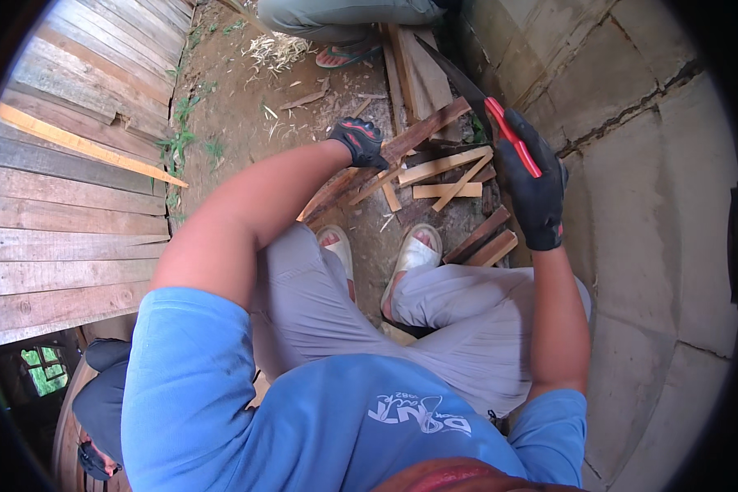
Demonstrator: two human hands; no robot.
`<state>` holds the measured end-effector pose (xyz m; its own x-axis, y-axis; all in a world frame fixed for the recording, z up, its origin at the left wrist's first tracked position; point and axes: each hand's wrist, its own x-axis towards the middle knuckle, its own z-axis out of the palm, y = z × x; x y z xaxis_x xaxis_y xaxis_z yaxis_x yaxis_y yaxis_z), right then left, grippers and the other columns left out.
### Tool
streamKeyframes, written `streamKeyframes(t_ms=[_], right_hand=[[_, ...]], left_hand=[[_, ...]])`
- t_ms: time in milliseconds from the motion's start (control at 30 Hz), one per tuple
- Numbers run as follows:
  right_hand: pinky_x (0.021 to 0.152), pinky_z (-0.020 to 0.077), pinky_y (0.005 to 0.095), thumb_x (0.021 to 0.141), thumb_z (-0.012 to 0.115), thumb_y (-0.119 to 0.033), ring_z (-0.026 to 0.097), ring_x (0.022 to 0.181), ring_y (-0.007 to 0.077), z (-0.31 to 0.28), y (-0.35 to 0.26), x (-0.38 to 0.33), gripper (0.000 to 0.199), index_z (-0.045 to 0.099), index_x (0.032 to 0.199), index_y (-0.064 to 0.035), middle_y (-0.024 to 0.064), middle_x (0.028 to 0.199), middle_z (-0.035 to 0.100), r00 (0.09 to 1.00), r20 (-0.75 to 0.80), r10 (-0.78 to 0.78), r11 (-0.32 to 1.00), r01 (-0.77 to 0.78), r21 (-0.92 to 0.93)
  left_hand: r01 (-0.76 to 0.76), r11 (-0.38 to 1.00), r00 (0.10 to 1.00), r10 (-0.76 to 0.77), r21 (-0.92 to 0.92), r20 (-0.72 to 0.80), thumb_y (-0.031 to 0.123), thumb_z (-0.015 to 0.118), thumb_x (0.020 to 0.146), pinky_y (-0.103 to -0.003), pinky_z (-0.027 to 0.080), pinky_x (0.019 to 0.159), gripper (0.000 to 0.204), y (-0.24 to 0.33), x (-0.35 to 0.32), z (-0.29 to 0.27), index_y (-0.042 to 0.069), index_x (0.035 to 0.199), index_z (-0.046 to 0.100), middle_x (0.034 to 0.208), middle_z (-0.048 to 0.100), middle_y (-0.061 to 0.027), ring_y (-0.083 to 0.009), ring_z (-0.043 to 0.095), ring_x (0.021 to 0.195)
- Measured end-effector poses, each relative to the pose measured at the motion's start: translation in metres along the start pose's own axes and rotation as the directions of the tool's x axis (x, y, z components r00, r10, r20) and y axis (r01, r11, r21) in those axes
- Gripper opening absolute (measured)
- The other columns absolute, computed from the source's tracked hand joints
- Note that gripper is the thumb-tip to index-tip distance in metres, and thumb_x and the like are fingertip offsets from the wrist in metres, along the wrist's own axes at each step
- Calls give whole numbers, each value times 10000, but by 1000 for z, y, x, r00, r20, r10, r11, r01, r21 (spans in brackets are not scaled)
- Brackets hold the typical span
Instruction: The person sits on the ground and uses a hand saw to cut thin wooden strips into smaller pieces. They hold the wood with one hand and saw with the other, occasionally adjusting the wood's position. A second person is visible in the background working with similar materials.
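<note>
My left hand, in a black glove with red marks, is closed at the edge of a long reddish-brown wooden plank. The plank slants from near my left knee up to the right. In a matching glove, my right hand is wrapped round the red handle of a handsaw. Its dark blade points up and to the left, passing by the plank's far end. Whether the teeth touch the wood I cannot tell. Below the plank lie several short pale wood strips, some crossed over each other.
Two cut wood blocks rest by my right foot. Ahead, another person's leg and sandalled foot are beside upright boards and a heap of shavings. A block wall rises close on the right, a plank wall on the left.
</note>
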<state>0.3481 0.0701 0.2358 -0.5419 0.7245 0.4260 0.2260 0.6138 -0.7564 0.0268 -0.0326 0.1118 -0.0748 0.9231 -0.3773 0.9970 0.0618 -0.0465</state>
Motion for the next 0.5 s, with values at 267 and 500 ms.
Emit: streamKeyframes(t_ms=[267,500], right_hand=[[816,581,327,980,733,-119,729,872,159,1,-9,-3,414,704,1387,-49,140,1198,778,993,58,107,987,-113,118],[780,580,337,976,735,-125,724,817,170,-8,-4,-4,404,711,1372,-50,150,1178,779,999,26,46,998,-47,47]], left_hand=[[-18,997,999,15,-72,-38,564,615,978,-502,592,903,528,8,20,6,86,1106,798,1091,779,-205,-397,751,1038],[51,973,998,-40,-227,50,456,554,1029,-499,571,940,451,13,33,-11,100,1167,793,1150,770,-219,-407,736,1086]])
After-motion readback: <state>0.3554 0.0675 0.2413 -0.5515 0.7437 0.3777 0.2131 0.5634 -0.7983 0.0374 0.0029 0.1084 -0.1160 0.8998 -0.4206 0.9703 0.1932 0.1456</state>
